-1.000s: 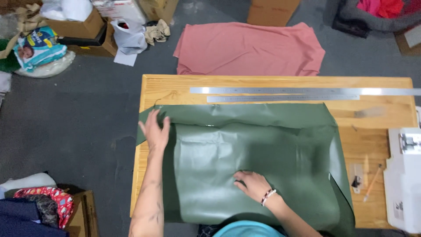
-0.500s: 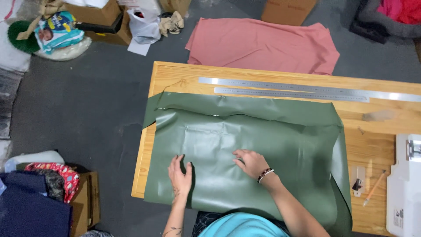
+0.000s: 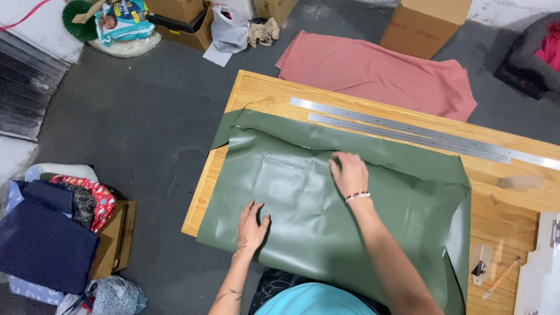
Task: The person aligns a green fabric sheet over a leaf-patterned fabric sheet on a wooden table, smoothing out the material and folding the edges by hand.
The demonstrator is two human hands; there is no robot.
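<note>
Right hand (image 3: 350,174) slid up; green sheet (image 3: 303,204) beneath both palms.

left hand (image 3: 252,224) flat on green sheet (image 3: 303,204) | right hand (image 3: 350,173) flat mid-sheet | wooden table (image 3: 256,90)

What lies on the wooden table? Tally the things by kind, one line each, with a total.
Green sheet: 1
Metal rulers: 2
Pencil: 1
Small clip-like tool: 1
White machine at the right edge: 1
Total: 6
Both hands, left and right, rest flat on the sheet.
</note>
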